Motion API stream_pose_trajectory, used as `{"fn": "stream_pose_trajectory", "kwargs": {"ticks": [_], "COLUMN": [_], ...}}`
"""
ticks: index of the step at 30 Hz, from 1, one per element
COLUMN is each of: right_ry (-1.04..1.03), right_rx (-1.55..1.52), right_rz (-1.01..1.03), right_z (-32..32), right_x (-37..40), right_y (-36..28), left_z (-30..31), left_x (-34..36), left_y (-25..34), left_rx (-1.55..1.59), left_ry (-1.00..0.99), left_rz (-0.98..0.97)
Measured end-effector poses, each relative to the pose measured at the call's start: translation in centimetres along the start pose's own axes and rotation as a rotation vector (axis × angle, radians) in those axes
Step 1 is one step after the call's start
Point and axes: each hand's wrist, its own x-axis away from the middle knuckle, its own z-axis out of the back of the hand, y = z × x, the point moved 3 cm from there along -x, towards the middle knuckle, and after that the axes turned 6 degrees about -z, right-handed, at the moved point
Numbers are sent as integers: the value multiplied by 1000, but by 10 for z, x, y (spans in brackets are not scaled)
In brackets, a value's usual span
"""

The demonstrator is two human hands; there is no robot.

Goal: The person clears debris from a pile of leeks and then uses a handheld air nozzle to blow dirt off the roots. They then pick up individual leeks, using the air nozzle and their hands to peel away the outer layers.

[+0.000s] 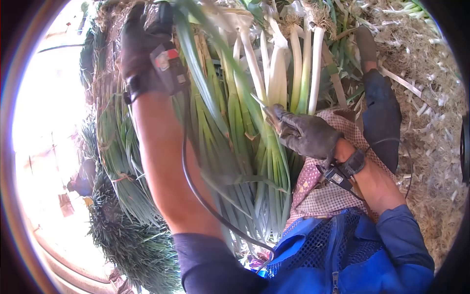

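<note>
My left hand (149, 46), in a dark glove, reaches to the top edge of the view. A gap shows between its thumb and fingers, and the fingertips are partly cut off. Long green leek leaves (196, 63) pass close beside it, one blurred. My right hand (308, 132), also gloved, is closed around a small knife (264, 109) whose thin blade points up and left. Just beyond it lies a row of leeks (277, 73), white stalks and roots away from me, green leaves (245, 161) fanning toward my body.
Tied bundles of green leaves (122, 147) line the left side, with a darker leafy heap (132, 235) below them. Trimmed roots and white scraps (431, 112) cover the ground at right, near my foot (366, 46). A checked cloth (323, 191) covers my lap. Black cables (196, 191) run along my arms.
</note>
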Motion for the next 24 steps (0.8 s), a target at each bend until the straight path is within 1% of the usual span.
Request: {"fn": "stream_pose_trajectory", "kwargs": {"ticks": [1,2,5,6,8,9,10,13,14,15,16,17,18,19,20,21,22,23,24], "right_ry": [29,60,85,80,-42,-104,-91,-33,-7,18,266,276,270,264,200,135,66,-6,-33], "right_rx": [-37,-73,-79,-63,-16,9,-127,81,93,105,37,149,138,129,113,99,82,136,27], "right_rz": [-12,-21,-68,-84,-126,-146,-64,-233,-246,-259,-55,-108,-108,-112,-104,-96,-90,-73,41], "right_z": [-3,-7,0,2,-5,-9,-7,15,23,31,14,23,24,26,23,21,16,4,-5], "right_x": [-2,-5,0,1,-2,-4,-6,-45,-57,-70,-93,-99,-101,-101,-95,-82,-73,-70,-59], "right_y": [4,10,1,-5,-10,-13,-21,-32,-39,-42,-11,-18,-21,-25,-28,-35,-39,-29,-27], "left_z": [-21,-34,-32,-11,-15,-47,-61,-87,-96,-105,-113,-118,-122,-125,-126,-128,-128,-128,-129], "left_x": [28,47,88,103,141,179,203,252,259,259,260,261,259,258,259,256,256,257,256], "left_y": [5,0,-77,-132,-160,-150,-157,-164,-165,-162,-158,-155,-159,-168,-181,-177,-182,-186,-185], "left_rx": [252,393,219,24,-62,48,-13,-200,-264,-473,-683,-892,-890,-928,-963,-997,-659,-319,25], "left_ry": [148,263,372,211,215,381,357,301,280,213,147,79,81,125,168,213,211,208,208], "left_rz": [84,135,202,77,128,305,297,317,334,319,304,287,374,307,245,183,322,453,562]}}
